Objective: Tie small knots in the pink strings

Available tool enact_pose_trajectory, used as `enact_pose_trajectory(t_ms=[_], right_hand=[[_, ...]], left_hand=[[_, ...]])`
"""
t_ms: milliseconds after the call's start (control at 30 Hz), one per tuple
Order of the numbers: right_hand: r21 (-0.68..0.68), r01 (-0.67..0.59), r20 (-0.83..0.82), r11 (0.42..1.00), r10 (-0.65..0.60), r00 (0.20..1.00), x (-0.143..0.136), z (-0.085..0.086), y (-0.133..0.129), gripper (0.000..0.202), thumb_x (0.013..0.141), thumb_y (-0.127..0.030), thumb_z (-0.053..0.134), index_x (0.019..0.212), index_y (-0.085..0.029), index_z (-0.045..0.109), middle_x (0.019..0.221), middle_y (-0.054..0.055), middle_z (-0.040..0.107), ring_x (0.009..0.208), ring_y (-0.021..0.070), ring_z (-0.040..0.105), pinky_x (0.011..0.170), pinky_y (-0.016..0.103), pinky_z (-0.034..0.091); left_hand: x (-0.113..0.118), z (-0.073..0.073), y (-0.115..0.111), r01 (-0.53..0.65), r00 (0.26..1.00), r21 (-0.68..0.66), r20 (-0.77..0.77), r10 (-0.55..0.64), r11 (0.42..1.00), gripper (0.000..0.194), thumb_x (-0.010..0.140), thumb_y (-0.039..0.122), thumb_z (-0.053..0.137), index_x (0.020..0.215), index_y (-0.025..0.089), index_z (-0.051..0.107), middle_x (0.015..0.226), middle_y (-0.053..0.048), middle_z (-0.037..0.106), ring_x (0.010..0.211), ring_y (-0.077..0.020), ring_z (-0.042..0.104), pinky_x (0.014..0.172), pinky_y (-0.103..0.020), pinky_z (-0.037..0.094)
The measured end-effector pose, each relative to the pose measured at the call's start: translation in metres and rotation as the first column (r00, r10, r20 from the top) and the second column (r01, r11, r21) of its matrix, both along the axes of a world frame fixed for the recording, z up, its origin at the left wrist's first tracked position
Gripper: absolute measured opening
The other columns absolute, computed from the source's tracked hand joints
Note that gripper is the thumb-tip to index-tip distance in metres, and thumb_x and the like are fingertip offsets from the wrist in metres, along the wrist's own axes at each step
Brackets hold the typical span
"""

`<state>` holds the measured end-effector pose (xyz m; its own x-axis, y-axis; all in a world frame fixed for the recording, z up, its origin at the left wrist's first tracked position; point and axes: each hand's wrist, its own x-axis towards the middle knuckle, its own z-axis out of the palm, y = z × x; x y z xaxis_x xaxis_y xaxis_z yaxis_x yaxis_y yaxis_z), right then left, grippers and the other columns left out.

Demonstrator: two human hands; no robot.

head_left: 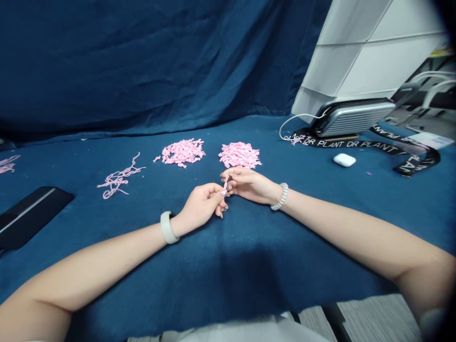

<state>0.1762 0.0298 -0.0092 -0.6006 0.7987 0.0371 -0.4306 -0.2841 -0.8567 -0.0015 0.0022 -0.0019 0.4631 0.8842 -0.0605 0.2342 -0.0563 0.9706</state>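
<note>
My left hand point(204, 205) pinches the lower end of a small pink twisted piece point(226, 182) between thumb and forefinger. From the right, my right hand point(253, 186) closes its thumb and forefinger around the upper end of the same piece; its other fingers curl beside it. Just beyond my hands lies a pile of small pink pieces point(239, 155), with a second, looser pile of pink pieces point(183, 152) to its left. Farther left, several long pink strings point(119, 181) lie tangled on the blue cloth point(171, 285).
At the left lies a black flat object point(32, 213) and more pink strings point(7, 164). A silver ribbed case point(358, 117) with a black lettered strap point(335, 143) stands back right, near a white earbud case point(344, 160). Blue drapery point(142, 61) hangs behind.
</note>
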Motion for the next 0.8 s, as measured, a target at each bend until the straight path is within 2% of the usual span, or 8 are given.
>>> enact_pose_trajectory(t_ms=[167,300,433,567,800], right_hand=[[0.034,-0.067,0.081,0.997,0.064,0.995,-0.0006,0.0011,-0.0017,0.028,0.074,-0.015,0.064,0.102,-0.013,0.060,0.080,0.003,0.063,0.072,0.0114,0.059,0.073,0.028,0.046],[0.113,-0.107,0.154,0.988,0.089,0.984,-0.0028,0.0023,-0.0033,0.033,0.074,-0.018,0.067,0.106,-0.013,0.061,0.084,0.004,0.065,0.072,0.0117,0.061,0.073,0.029,0.047],[0.173,-0.076,0.171,0.982,0.046,0.984,-0.0039,0.0005,-0.0027,0.023,0.072,-0.021,0.069,0.094,-0.013,0.067,0.086,0.005,0.065,0.074,0.0122,0.061,0.073,0.030,0.049],[0.167,-0.005,0.157,0.986,-0.021,0.987,-0.0043,-0.0015,-0.0020,0.015,0.068,-0.023,0.073,0.077,-0.012,0.069,0.093,0.006,0.062,0.074,0.0118,0.060,0.071,0.029,0.050],[0.077,0.082,0.125,0.994,-0.091,0.988,-0.0062,-0.0026,-0.0028,0.013,0.066,-0.021,0.074,0.072,-0.012,0.068,0.078,0.003,0.063,0.067,0.0091,0.058,0.067,0.024,0.047]], left_hand=[[-0.0013,0.0001,-0.0004,0.020,1.000,0.036,-0.015,-0.020,0.999,0.030,0.084,0.038,0.047,0.074,0.010,0.052,0.051,0.001,0.055,0.046,-0.0049,0.054,0.056,-0.016,0.047],[-0.0007,0.0017,-0.0006,0.017,1.000,0.034,-0.003,-0.017,0.999,0.029,0.083,0.037,0.048,0.075,0.010,0.053,0.053,0.001,0.056,0.046,-0.0050,0.054,0.056,-0.017,0.047],[-0.0005,0.0011,-0.0001,0.016,1.000,0.048,-0.015,-0.015,0.999,0.030,0.084,0.037,0.048,0.071,0.010,0.052,0.050,0.001,0.055,0.046,-0.0053,0.054,0.056,-0.017,0.046],[-0.0008,-0.0002,-0.0002,0.022,1.000,0.063,-0.021,-0.021,0.998,0.032,0.084,0.038,0.048,0.069,0.010,0.052,0.049,0.001,0.055,0.048,-0.0056,0.055,0.059,-0.017,0.047],[0.0010,0.0020,-0.0001,0.023,1.000,0.038,-0.018,-0.022,0.999,0.031,0.083,0.039,0.049,0.071,0.011,0.052,0.048,0.002,0.054,0.049,-0.0056,0.055,0.060,-0.017,0.047]])
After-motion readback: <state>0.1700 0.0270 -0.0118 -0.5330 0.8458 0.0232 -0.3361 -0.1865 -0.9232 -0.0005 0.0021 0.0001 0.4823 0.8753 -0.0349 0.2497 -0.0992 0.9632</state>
